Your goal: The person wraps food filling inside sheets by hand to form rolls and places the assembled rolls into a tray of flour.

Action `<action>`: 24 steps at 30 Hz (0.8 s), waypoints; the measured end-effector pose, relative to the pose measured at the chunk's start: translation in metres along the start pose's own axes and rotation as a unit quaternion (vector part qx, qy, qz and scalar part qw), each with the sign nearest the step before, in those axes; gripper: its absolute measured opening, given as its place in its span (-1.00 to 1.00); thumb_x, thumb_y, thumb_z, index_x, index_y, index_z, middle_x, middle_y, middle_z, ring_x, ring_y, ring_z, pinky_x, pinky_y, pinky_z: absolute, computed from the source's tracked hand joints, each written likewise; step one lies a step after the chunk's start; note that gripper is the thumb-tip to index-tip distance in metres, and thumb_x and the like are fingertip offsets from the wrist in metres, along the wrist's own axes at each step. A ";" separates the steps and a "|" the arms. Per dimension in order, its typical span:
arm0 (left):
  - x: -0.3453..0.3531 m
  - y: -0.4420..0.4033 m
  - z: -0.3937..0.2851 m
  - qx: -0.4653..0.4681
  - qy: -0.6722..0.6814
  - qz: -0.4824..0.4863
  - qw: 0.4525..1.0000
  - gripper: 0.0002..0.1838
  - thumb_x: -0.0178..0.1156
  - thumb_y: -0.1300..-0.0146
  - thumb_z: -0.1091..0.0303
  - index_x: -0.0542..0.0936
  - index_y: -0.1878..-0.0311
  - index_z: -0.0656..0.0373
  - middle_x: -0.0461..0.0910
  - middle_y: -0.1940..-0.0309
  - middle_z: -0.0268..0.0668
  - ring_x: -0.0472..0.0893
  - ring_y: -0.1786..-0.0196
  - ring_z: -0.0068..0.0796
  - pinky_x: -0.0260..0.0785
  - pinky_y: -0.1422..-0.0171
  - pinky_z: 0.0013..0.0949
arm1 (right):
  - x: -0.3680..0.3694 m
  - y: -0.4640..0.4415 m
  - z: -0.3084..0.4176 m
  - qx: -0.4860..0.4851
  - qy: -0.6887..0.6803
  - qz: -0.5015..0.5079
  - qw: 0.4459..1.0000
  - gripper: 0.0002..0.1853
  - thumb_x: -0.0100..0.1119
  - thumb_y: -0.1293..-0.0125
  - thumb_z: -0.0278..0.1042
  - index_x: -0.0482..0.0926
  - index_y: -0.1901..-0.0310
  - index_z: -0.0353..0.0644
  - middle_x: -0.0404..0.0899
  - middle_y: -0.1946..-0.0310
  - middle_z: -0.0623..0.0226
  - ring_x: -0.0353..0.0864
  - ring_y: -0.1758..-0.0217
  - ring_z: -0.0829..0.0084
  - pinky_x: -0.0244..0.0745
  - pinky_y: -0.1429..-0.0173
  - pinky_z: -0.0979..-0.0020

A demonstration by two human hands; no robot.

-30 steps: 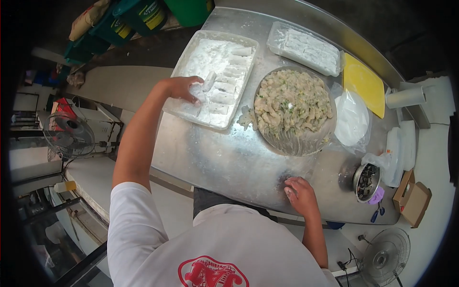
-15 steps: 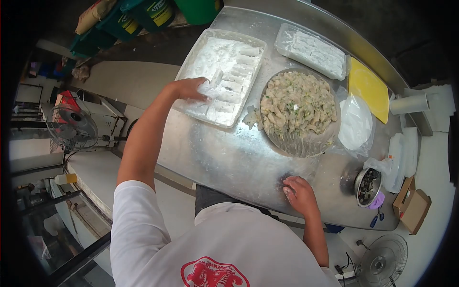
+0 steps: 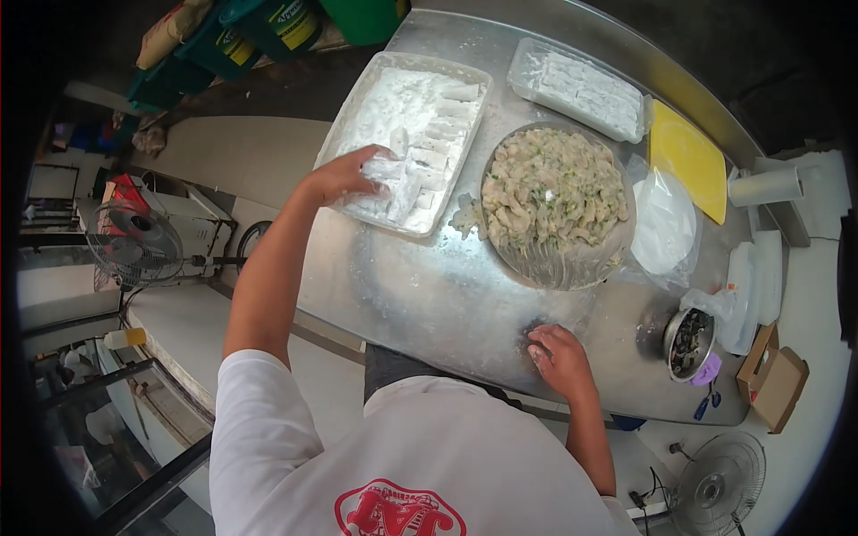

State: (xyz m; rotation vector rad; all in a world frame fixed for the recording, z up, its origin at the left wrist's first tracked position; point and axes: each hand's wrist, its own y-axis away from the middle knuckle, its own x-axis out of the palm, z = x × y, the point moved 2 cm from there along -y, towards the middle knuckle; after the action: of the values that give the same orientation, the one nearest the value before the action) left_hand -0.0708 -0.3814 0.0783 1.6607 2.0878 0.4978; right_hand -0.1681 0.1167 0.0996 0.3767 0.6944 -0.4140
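Note:
My left hand (image 3: 350, 176) reaches into a whitish plastic tray (image 3: 359, 89) of white powder. Its powdered fingers curve around a white-coated roll (image 3: 404, 186), though powder blurs where fingers end and roll begins. Similar coated rolls (image 3: 449, 107) lie in a row along the tray's right side, and a short one (image 3: 399, 140) sits just beyond my fingertips. My right hand (image 3: 556, 355) rests at the near edge of the metal table, fingers loosely bent and apart, with nothing in it. Nearest to it is a round pan (image 3: 547, 272) heaped with a pale, green-flecked filling (image 3: 554, 192).
Behind the pan stands a clear container (image 3: 581, 94) of more coated rolls. A yellow board (image 3: 688, 161), a plastic bag with white round sheets (image 3: 664, 223), a metal bowl of dark pieces (image 3: 688, 344) and a cardboard box (image 3: 773, 380) are to the right. Fans (image 3: 715, 487) stand nearby.
My left hand has shifted slightly in the tray, and a coated roll now shows more clearly at its fingers. My right hand has stayed in place.

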 end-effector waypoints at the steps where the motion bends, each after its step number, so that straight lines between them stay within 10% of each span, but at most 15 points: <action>1: 0.007 0.005 -0.008 0.030 -0.125 -0.019 0.992 -0.32 0.40 -0.16 0.59 0.46 -0.38 0.11 0.61 -0.09 -0.20 0.59 -0.10 -0.39 0.47 -0.18 -0.29 | 0.001 -0.001 -0.001 0.006 -0.005 0.002 1.000 -0.78 0.34 -0.25 -0.43 0.70 0.08 -0.27 0.69 0.04 0.09 0.64 -0.07 0.04 0.52 -0.20 0.15; 6: -0.002 0.005 -0.016 0.020 -0.207 -0.028 0.978 -0.36 0.38 -0.12 0.62 0.50 -0.32 0.11 0.62 -0.07 -0.18 0.59 -0.13 -0.37 0.48 -0.16 -0.32 | -0.001 0.000 -0.001 -0.002 -0.003 -0.004 1.000 -0.78 0.34 -0.24 -0.44 0.70 0.09 -0.28 0.69 0.04 0.09 0.64 -0.06 0.04 0.53 -0.19 0.15; 14: 0.023 -0.006 -0.051 0.098 0.153 -0.026 0.983 -0.57 0.27 -0.33 0.43 0.54 -0.27 0.09 0.63 -0.03 -0.27 0.65 -0.08 -0.38 0.56 -0.05 -0.29 | 0.000 0.002 -0.004 -0.002 0.001 0.003 1.000 -0.80 0.33 -0.25 -0.44 0.70 0.11 -0.28 0.69 0.06 0.09 0.64 -0.04 0.04 0.54 -0.18 0.15; 17: 0.035 -0.010 -0.058 0.022 -0.379 0.006 0.925 -0.44 0.37 -0.28 0.15 0.55 -0.29 0.18 0.65 -0.09 0.03 0.66 -0.13 -0.07 0.49 -0.20 -0.18 | -0.004 0.003 -0.002 0.002 0.010 0.003 1.000 -0.81 0.32 -0.26 -0.43 0.70 0.11 -0.27 0.68 0.06 0.09 0.64 -0.05 0.04 0.53 -0.18 0.15; 24: 0.052 0.023 -0.014 -0.006 -0.448 -0.096 0.889 -0.03 0.54 -0.06 -0.05 0.35 -0.48 0.18 0.59 -0.23 0.12 0.58 -0.29 0.07 0.39 -0.39 -0.11 | -0.006 0.010 -0.014 0.037 0.004 0.004 0.999 -0.77 0.32 -0.26 -0.45 0.70 0.05 -0.27 0.68 0.03 0.09 0.64 -0.10 0.07 0.53 -0.22 0.21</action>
State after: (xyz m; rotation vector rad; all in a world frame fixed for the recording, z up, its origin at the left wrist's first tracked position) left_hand -0.0695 -0.3260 0.0968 1.2760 1.4940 -0.2953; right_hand -0.1747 0.1330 0.0956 0.4508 0.6870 -0.4318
